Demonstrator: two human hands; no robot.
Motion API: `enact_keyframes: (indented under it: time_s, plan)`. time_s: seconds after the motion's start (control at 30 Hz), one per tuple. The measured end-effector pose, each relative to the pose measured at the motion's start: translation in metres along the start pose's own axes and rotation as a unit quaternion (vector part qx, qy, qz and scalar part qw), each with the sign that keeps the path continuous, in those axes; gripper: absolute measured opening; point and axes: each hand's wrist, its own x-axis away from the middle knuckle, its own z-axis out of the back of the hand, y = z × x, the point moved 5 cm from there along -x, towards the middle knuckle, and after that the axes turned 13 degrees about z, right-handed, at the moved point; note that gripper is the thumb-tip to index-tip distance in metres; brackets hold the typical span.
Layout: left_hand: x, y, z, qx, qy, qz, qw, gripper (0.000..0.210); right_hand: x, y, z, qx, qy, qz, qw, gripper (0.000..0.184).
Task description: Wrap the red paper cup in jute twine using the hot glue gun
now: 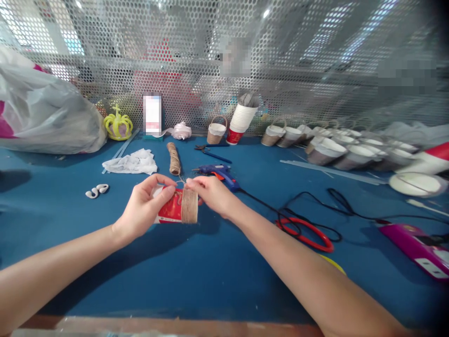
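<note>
While the left hand [145, 206] clamps a red cup [171, 206] on its side above the middle of the surface [217, 276], its thumb shows along the near wall and part of its grip is hidden behind. Twine [190, 207] is wound in close rows around the cup's right end. The right hand [209, 193] has its grip together on the twine at the cup's upper edge, though the fingers cover the exact pinch and others disappear behind the cup. Whether the cup touches the surface cannot be told.

A thin strand runs up to the roll [174, 159], hard to follow near the fingertips. Just beyond the right hand, the glue gun [224, 174] is partly covered by it; its cord [257, 202] tangles across a red loop [326, 243], and what the loop belongs to is unclear. The right forearm hides most of something yellow [335, 263]. Small baskets [361, 154] blur together at the right, a power strip [410, 243] is cut by the frame, and the left edge crops a bag [49, 112]. The phone [152, 114] shows only a pixelated screen.
</note>
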Motion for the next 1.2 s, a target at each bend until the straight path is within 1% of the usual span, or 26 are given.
enact_keyframes:
  time_s: [0.07, 0.13, 0.2, 0.3, 0.33, 0.47, 0.57, 0.8, 0.87, 0.93, 1.07, 1.13, 1.2]
  plan:
    - [-0.003, 0.001, 0.002, 0.034, 0.024, 0.037, 0.998, 0.018, -0.001, -0.002, 0.006, 0.005, 0.027, 0.011, 1.000, 0.026]
    - [-0.005, 0.002, 0.003, 0.063, 0.046, 0.062, 0.995, 0.016, 0.002, -0.010, 0.011, 0.016, 0.037, 0.041, 0.998, 0.028]
    - [-0.006, 0.002, 0.004, 0.077, 0.065, 0.077, 0.992, 0.017, 0.006, -0.022, 0.010, 0.043, 0.020, 0.081, 0.996, 0.030]
    - [-0.005, 0.003, 0.004, 0.083, 0.076, 0.085, 0.990, 0.024, 0.015, -0.035, 0.003, 0.094, -0.010, 0.118, 0.988, 0.021]
    - [-0.005, 0.003, 0.004, 0.086, 0.076, 0.083, 0.990, 0.026, 0.017, -0.037, 0.001, 0.109, -0.013, 0.122, 0.986, 0.019]
    - [-0.004, 0.004, 0.003, 0.090, 0.068, 0.078, 0.991, 0.029, 0.020, -0.039, -0.005, 0.152, -0.010, 0.129, 0.980, 0.022]
    - [-0.004, 0.003, 0.003, 0.093, 0.063, 0.079, 0.991, 0.029, 0.020, -0.039, -0.006, 0.163, 0.000, 0.130, 0.978, 0.021]
    - [-0.005, -0.001, 0.003, 0.088, 0.050, 0.075, 0.992, 0.028, 0.021, -0.037, -0.008, 0.172, 0.007, 0.107, 0.979, 0.018]
    - [-0.006, -0.001, 0.004, 0.074, 0.048, 0.063, 0.994, 0.029, 0.021, -0.036, -0.008, 0.172, 0.009, 0.099, 0.980, 0.016]
    - [-0.006, -0.001, 0.004, 0.051, 0.041, 0.039, 0.997, 0.030, 0.020, -0.035, -0.006, 0.152, 0.003, 0.095, 0.984, 0.015]
    - [-0.003, 0.003, 0.003, -0.022, 0.008, -0.053, 0.998, 0.031, 0.015, -0.034, 0.004, 0.062, -0.015, 0.092, 0.994, 0.022]
    - [0.002, 0.004, 0.001, -0.065, -0.012, -0.103, 0.993, 0.030, 0.014, -0.032, 0.011, 0.025, -0.008, 0.063, 0.998, 0.026]
    - [0.006, 0.004, -0.001, -0.095, -0.035, -0.141, 0.985, 0.028, 0.016, -0.028, 0.013, -0.036, -0.025, 0.020, 0.999, 0.029]
